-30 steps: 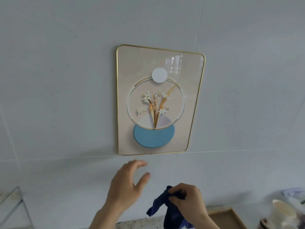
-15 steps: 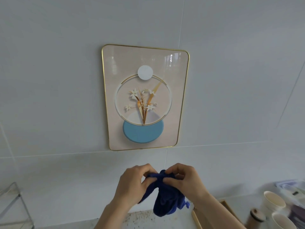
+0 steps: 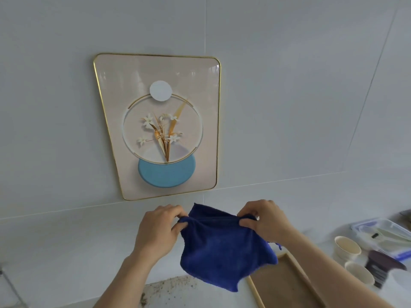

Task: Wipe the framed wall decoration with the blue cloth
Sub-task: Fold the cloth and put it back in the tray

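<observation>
A framed wall decoration [image 3: 115, 134] with a thin gold rim hangs on the pale tiled wall, showing white flowers in a ring above a light blue disc. Below it, the blue cloth [image 3: 222, 250] hangs spread out between both hands. My left hand [image 3: 158, 232] pinches its upper left corner. My right hand [image 3: 264, 221] pinches its upper right corner. The cloth is clear of the frame, a short way under its bottom edge.
A wooden tray [image 3: 287, 283] lies on the speckled counter [image 3: 169, 292] at lower right. Two pale cups [image 3: 347, 246] and a clear plastic container [image 3: 384, 234] stand at the far right. A metal rack edge [image 3: 9, 283] shows at lower left.
My left hand joined the right on the bunched cloth, then both hands pulled apart and opened the cloth out flat. The view shifted so the frame sits further left.
</observation>
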A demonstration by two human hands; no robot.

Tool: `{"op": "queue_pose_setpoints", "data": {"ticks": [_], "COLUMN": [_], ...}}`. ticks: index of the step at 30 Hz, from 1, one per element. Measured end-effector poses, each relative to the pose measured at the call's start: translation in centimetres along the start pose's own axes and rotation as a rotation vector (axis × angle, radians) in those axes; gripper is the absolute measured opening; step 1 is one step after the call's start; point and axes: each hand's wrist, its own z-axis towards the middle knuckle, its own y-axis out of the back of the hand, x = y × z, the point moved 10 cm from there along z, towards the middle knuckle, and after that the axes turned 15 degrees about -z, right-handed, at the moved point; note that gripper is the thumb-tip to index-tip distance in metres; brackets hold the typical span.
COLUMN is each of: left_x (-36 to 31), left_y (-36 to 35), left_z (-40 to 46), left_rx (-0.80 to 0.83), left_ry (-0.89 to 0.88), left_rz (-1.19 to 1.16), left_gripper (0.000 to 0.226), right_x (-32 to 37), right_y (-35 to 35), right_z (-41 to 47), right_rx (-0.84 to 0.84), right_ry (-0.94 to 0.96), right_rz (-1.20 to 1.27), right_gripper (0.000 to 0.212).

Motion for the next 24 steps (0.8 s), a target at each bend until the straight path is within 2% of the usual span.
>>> {"op": "queue_pose_setpoints", "data": {"ticks": [13,24], "left_x": [-4.3,-5.6], "left_y": [-10.4,-23.6], "left_z": [2.3,3.2], "left_rx": [0.127,0.267], "left_ry": [0.025,0.223], "left_rz": [-0.089,-0.121], "left_gripper": [0.004,0.005], "right_x": [-9.8,-20.0], "right_y": [0.1,-4.9], "right_z": [-1.6,-2.0], "right_rx": [0.020,0.092], "right_ry": [-0.095,-0.203], "right_rz": [-0.131,-0.109], "right_gripper": [0.021,0.021]}}
